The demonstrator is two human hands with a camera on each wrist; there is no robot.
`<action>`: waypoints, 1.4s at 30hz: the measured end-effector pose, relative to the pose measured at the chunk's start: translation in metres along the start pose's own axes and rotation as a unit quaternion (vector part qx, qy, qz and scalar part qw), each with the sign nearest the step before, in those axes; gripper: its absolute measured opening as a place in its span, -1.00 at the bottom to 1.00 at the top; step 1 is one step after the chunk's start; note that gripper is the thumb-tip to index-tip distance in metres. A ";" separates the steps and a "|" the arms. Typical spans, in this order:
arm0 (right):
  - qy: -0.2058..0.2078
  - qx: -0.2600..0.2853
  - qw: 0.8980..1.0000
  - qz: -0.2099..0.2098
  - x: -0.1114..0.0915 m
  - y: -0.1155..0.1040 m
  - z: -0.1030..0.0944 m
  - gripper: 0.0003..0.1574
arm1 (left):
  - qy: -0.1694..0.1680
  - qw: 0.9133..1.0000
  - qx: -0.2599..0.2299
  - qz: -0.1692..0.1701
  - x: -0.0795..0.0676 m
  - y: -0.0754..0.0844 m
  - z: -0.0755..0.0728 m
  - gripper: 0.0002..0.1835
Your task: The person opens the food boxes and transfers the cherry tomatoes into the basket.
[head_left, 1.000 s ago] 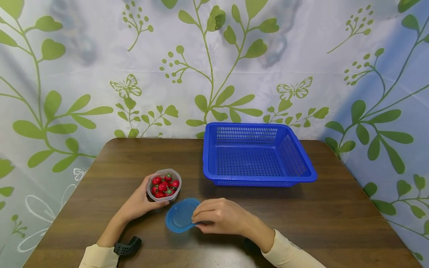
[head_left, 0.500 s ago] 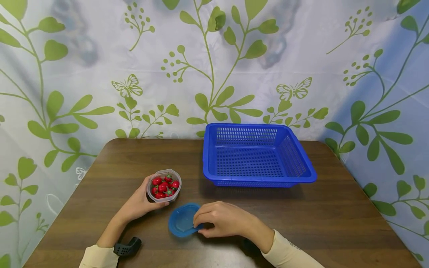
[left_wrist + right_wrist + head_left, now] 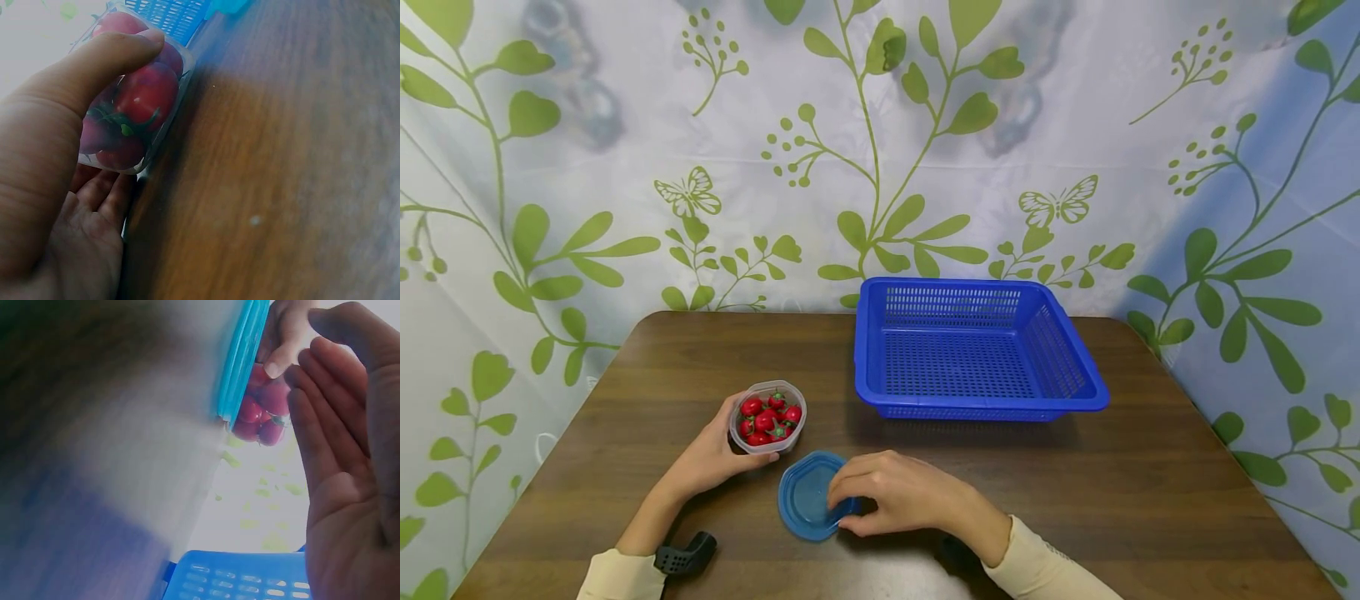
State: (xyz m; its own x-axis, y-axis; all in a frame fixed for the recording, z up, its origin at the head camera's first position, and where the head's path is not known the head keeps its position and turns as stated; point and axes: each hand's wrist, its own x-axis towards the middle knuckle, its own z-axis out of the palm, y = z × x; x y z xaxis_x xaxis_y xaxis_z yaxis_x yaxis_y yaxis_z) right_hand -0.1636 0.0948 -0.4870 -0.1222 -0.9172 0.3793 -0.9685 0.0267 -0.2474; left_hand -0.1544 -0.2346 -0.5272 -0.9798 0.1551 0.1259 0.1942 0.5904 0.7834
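Note:
My left hand (image 3: 711, 450) grips a small clear plastic container (image 3: 798, 427) from its left side, thumb along the near wall. Inside sit several red cherry tomatoes (image 3: 765, 421) with green stems. The left wrist view shows the thumb (image 3: 119, 53) across the container's side and the other fingers curled beneath. A blue plastic lid (image 3: 808, 493) lies on the table just right of the container. My right hand (image 3: 906, 496) hovers over the lid's right edge, its fingers loosely bent. In the right wrist view a gap shows between those fingers (image 3: 319, 437) and the lid (image 3: 240, 369).
A blue perforated basket (image 3: 955, 402) stands at the back of the brown wooden table (image 3: 1150, 492), right of the container. Behind the table hangs a leaf-patterned cloth (image 3: 737, 125). A dark band (image 3: 685, 554) circles the left wrist.
The lid, tilted in my right hand a second ago, has come down flat onto the table, and the right fingers have let go of it. The left hand and container stay put.

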 end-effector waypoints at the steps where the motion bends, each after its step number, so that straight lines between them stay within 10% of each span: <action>1: 0.006 -0.002 1.000 -0.001 0.001 0.000 0.000 -0.80 | 0.000 1.000 0.000 -0.001 0.000 0.000 0.000 0.14; 42: 0.105 -0.019 0.992 0.063 0.057 -0.001 -0.022 -0.63 | -0.008 1.000 -0.021 0.004 -0.008 0.006 0.003 0.10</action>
State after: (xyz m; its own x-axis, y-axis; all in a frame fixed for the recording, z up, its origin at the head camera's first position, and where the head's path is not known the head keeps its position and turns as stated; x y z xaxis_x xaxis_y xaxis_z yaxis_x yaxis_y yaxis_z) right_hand -0.1745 0.0512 -0.4451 -0.2817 -0.8031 0.5251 -0.9496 0.1549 -0.2726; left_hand -0.1449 -0.2300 -0.5251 -0.9775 0.1718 0.1222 0.1985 0.5551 0.8077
